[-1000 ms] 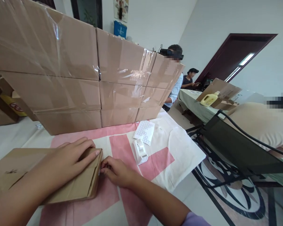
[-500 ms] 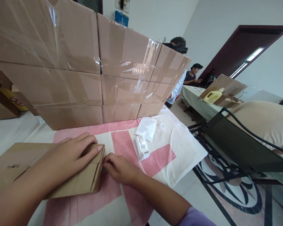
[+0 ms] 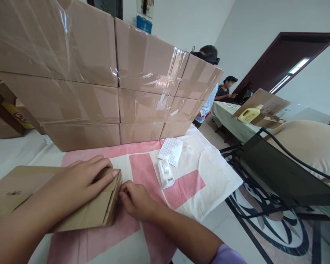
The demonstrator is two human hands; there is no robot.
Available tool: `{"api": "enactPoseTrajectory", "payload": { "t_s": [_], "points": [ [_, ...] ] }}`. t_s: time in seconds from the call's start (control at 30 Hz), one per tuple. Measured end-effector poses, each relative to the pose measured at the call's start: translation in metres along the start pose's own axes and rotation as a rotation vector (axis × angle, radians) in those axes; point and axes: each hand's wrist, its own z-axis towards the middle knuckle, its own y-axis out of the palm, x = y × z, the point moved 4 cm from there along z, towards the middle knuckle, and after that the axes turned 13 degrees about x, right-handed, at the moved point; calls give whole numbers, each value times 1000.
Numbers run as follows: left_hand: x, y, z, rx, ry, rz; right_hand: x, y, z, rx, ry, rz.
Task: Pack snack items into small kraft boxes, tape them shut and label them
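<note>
A flat cardboard box lies at the lower left on a pink and white cloth. My left hand rests across its top, thumb and fingers apart near the right end. At that end, my right hand is closed in a pinch beside the box's edge. What its fingertips hold, if anything, is too small to make out. To the right of it stands a small white tape dispenser, touching or overlapping a white sheet with rows of printed labels.
A wall of stacked, film-wrapped cartons rises behind the box. A black-framed chair stands to the right. Beyond it, a table holds a yellow jug and cardboard. Several people are nearby, one behind the cartons.
My right hand has shifted very slightly left and down, still pinched by the box's end. My left hand stays on the box. The view has tilted a little.
</note>
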Motion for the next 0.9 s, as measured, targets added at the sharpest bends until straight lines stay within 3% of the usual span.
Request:
{"api": "enactPoseTrajectory", "payload": {
  "t_s": [0.23,0.47,0.53,0.63,0.77,0.83,0.9],
  "points": [
    [4,-1,0,-53,10,-7,1,-10,0,100,62,143],
    [3,-1,1,-12,39,6,18,-21,1,346,47,289],
    [3,-1,0,0,55,-6,8,-24,2,312,-71,353],
    [5,-3,1,27,67,-21,-18,-18,2,138,-196,355],
    [9,-8,0,51,86,-7,-34,-6,4,68,-89,303],
    [15,-21,-4,147,105,61,-35,-9,4,82,-85,290],
    [25,-42,-13,323,137,134,-35,-28,1,159,-109,266]
  ]
}}
